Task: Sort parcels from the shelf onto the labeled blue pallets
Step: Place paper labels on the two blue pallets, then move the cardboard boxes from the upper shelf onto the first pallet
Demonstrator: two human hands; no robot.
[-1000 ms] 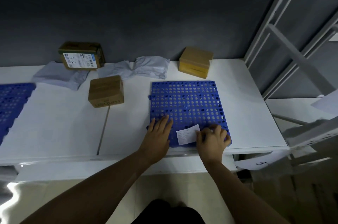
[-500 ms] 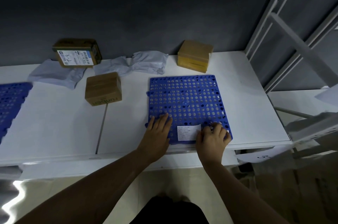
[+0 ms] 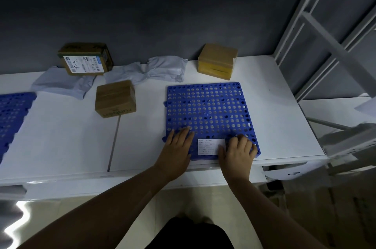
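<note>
Two hands down on blue pallet (image 3: 207, 106), at its near edge, right half of bench (image 3: 61, 136). Flat left hand (image 3: 177, 147): fingers straight, pressing near-left corner, gripping nothing. Bent-fingered right hand (image 3: 237, 152): thumb and fingertips pressing right end of white label (image 3: 209, 146) onto pallet; reads as a press, not a pinch. Label flat between the hands.

Step, by judgement: labelling the pallet, with sorting not yet begun and nothing on it. Parcels all off-pallet towards the back:
- labelled box (image 3: 85, 59) back-left at wall, propped on a bag
- brown box (image 3: 115, 98) left of pallet, apart from it
- yellowish box (image 3: 216, 59) just behind far-right corner
- grey bags (image 3: 162, 67) between the boxes

Partly in view far left: second blue pallet (image 3: 12, 114).

Next, likely: lift both hands, check a parcel's marking, reach for the match. Calls for label staying put on release.

Edges: pallet's near edge almost at bench front, so overhang risk if dragged nearer. Open room: bare bench between brown box and pallet, plus a strip right of pallet. Close on right: shelf frame (image 3: 325, 45), limits swing there.
</note>
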